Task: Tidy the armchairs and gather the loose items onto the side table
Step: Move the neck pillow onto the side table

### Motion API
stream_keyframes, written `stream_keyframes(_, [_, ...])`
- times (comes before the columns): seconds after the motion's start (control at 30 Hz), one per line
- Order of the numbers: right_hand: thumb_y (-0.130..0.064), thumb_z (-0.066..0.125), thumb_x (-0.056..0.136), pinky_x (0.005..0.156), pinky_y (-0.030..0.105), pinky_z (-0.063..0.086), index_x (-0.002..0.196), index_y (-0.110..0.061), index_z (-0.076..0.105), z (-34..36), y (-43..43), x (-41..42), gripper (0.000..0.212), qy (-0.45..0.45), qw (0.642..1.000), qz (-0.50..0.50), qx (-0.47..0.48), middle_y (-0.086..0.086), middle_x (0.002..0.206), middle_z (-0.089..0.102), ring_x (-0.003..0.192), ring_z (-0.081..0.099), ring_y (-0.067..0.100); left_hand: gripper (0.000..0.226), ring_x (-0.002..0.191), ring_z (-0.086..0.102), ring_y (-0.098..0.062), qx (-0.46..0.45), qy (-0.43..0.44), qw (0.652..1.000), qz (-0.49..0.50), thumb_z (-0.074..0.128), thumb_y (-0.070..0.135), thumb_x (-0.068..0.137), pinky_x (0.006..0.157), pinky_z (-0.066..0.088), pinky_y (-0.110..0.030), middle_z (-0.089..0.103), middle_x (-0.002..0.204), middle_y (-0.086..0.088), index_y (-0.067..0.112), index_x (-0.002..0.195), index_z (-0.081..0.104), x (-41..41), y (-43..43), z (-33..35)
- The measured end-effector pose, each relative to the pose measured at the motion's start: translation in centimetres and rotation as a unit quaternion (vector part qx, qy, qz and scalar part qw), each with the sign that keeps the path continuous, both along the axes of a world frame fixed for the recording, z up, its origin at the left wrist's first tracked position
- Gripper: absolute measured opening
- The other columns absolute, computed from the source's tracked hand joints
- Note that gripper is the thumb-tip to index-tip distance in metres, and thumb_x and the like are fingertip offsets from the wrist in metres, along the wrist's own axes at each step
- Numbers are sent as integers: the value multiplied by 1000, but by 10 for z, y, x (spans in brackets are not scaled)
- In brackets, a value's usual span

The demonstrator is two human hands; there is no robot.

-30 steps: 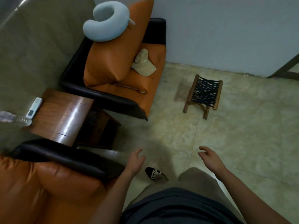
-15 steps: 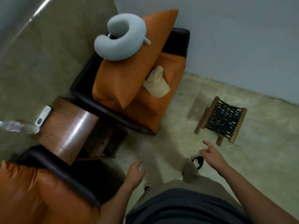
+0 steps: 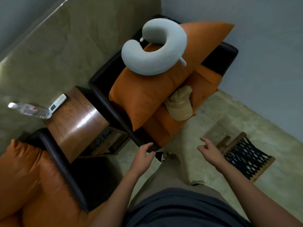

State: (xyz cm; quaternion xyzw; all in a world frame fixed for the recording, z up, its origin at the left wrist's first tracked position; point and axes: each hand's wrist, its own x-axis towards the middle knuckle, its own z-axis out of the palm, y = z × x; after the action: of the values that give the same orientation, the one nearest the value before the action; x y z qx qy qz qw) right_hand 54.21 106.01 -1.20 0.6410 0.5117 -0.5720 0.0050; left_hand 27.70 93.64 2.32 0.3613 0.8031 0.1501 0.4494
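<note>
"Which step is this?"

"The approach, I'd say, with nothing picked up yet. At nine o'clock a clear plastic water bottle (image 3: 31,110) and a slim white remote control (image 3: 58,102) sit on the glossy brown wooden side table (image 3: 77,122). At twelve, the black-framed armchair with orange cushions (image 3: 106,102) carries a pale blue U-shaped neck pillow (image 3: 155,51) on its tipped cushion and a beige fabric cap (image 3: 179,105) on the seat."

"And the hands?"

"Both are empty with loose fingers: the left hand (image 3: 142,158) near the chair's front corner, and the right hand (image 3: 209,150) beside it. The cap lies at one o'clock from the left and eleven from the right, well apart from both. The next move, I reckon, is to reach forward, pinch the cap and carry it to ten o'clock."
</note>
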Motion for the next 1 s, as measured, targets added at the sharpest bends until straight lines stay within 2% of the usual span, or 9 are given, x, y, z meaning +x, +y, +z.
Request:
stream_keyframes(0.1, [-33, 53, 99, 73, 32, 48, 145, -26, 46, 7, 42, -21, 47, -14, 1000, 22, -3, 7, 111, 68, 83, 61, 16, 46, 132, 47, -11, 20, -33, 999, 7, 55, 32, 99, 107, 42, -31, 50, 141, 8, 29, 144, 46, -16, 52, 5])
stream_keyframes(0.23, [-28, 55, 100, 81, 24, 44, 139, -21, 54, 24, 116, -48, 39, 19, 998, 50, 42, 3, 126, 65, 95, 59, 9, 43, 127, 49, -1, 88, -64, 994, 1, 55, 34, 100, 99, 43, -19, 54, 136, 15, 31, 142, 50, -35, 131, 24])
stream_keyframes(0.3, [-23, 55, 100, 81, 27, 47, 135, -21, 57, 41, 159, -63, 35, 50, 994, 28, 88, 4, 122, 67, 97, 62, 13, 41, 124, 50, 4, 126, -66, 990, 8, 56, 34, 100, 98, 45, -19, 55, 135, 18, 33, 141, 51, -46, 171, 39])
stream_keyframes(0.37, [-20, 56, 99, 84, 34, 53, 130, -24, 61, 63, 199, -80, 32, 82, 985, 7, 152, 1, 111, 69, 100, 65, 17, 36, 117, 55, 7, 178, -37, 982, 47, 57, 30, 99, 94, 48, -18, 61, 129, 17, 29, 135, 58, -55, 204, 56])
stream_keyframes(0.5, [-20, 56, 99, 77, 32, 58, 126, -26, 65, 106, 289, -116, 29, 142, 950, 36, 274, -13, 105, 70, 92, 66, 4, 25, 105, 62, 4, 288, 65, 941, 163, 57, 20, 99, 85, 53, -20, 69, 115, 12, 20, 121, 68, -74, 266, 87])
stream_keyframes(0.63, [-23, 57, 99, 84, 34, 58, 136, -29, 56, 124, 374, -152, 38, 179, 928, 80, 317, -10, 117, 64, 104, 62, 6, 36, 98, 52, 19, 260, 132, 916, 274, 59, 26, 98, 78, 50, -10, 51, 132, 7, 20, 134, 56, -87, 315, 106])
stream_keyframes(0.7, [-29, 60, 97, 97, 37, 51, 142, -33, 49, 124, 413, -170, 47, 174, 916, 124, 339, -7, 132, 57, 121, 54, 12, 53, 116, 45, 10, 223, 146, 911, 313, 61, 36, 96, 90, 43, -15, 37, 146, 2, 21, 144, 45, -92, 340, 111])
stream_keyframes(0.8, [-41, 64, 93, 108, 41, 40, 150, -37, 38, 116, 458, -197, 63, 146, 909, 204, 334, -5, 150, 44, 137, 41, 16, 76, 143, 28, -20, 139, 162, 921, 326, 63, 50, 91, 110, 37, -39, 21, 159, -2, 25, 154, 27, -99, 371, 100])
stream_keyframes(1.0, [-50, 66, 87, 115, 57, 31, 153, -43, 26, 98, 477, -233, 78, 77, 903, 324, 272, -2, 166, 12, 151, 15, 30, 96, 149, 16, -35, 86, 103, 924, 357, 65, 66, 79, 114, 33, -57, -4, 165, 6, 50, 152, 5, -100, 389, 68])
